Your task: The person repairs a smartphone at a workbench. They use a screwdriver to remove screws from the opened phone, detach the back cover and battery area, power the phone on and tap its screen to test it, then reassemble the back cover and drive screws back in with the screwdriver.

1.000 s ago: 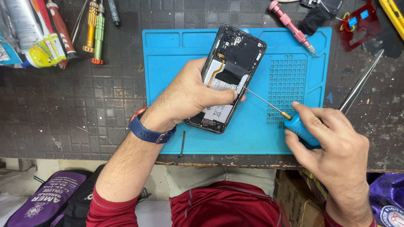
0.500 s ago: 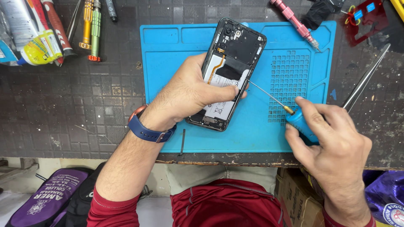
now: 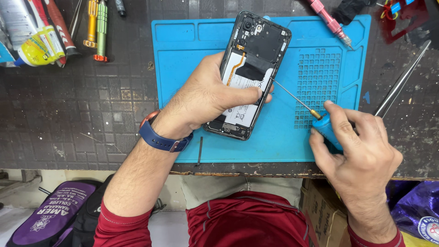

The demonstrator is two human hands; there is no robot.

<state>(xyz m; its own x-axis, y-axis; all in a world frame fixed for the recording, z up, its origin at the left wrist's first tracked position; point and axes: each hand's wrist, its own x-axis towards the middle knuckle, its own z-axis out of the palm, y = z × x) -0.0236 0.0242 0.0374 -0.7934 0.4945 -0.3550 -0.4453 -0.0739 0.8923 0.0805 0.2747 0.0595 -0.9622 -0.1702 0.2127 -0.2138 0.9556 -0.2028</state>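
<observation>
I am pressing my left hand (image 3: 206,98) down on the opened phone (image 3: 249,73) — pinning it flat on the blue mat (image 3: 183,68) on the tabletop (image 3: 68,119) so it cannot slide. My right hand (image 3: 359,151) is gripping the blue-handled screwdriver (image 3: 327,126) — its tip is touching the phone's right edge.

An opened black smartphone with its back cover off (image 3: 249,75) lies on a blue silicone repair mat (image 3: 183,55) at the middle of the dark tiled surface (image 3: 68,114). The left hand (image 3: 206,98) rests on the phone; the right hand (image 3: 361,151), to its right, holds a blue-handled precision screwdriver (image 3: 320,121) whose tip meets the phone's right edge. Yellow and green screwdrivers (image 3: 96,29) lie behind the mat, to its left.
</observation>
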